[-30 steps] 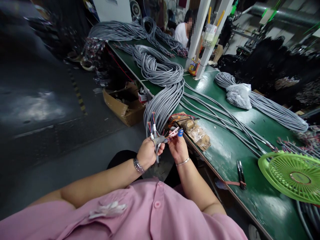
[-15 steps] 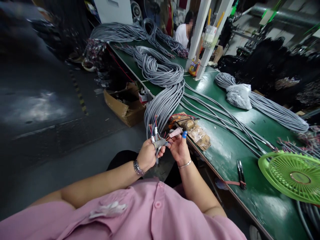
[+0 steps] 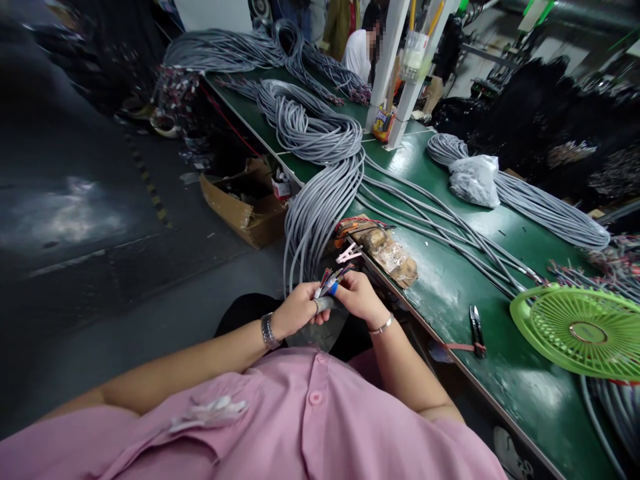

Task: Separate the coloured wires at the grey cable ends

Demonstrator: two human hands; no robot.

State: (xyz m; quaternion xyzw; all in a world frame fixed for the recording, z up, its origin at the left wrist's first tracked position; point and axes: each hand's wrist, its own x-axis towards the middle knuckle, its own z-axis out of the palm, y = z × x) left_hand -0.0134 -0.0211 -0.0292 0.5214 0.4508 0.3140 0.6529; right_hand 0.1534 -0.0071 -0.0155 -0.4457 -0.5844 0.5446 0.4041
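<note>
My left hand (image 3: 303,308) is closed around several grey cables (image 3: 325,304) just in front of my body. Their stripped ends show thin coloured wires (image 3: 326,275), mainly red and dark, poking up between the hands. My right hand (image 3: 359,297) has its fingers bent in on those wire ends, and the thumb wears a blue cover (image 3: 333,288). The exact pinch is partly hidden by the fingers. Just beyond the right hand, a pale pink clip (image 3: 349,253) sits at the table edge, beside a taped wooden block (image 3: 390,252).
Grey cable coils (image 3: 320,133) lie along the green table (image 3: 450,267) and hang over its edge. Snips (image 3: 477,331) and a green fan (image 3: 587,331) are on the right. A cardboard box (image 3: 240,217) stands on the floor at left. Beyond the post (image 3: 387,73) is a person (image 3: 357,55).
My right hand has turned over and come in against the wire ends, its blue-covered thumb now pointing left instead of up. The wires sit lower between the hands. The view has shifted slightly.
</note>
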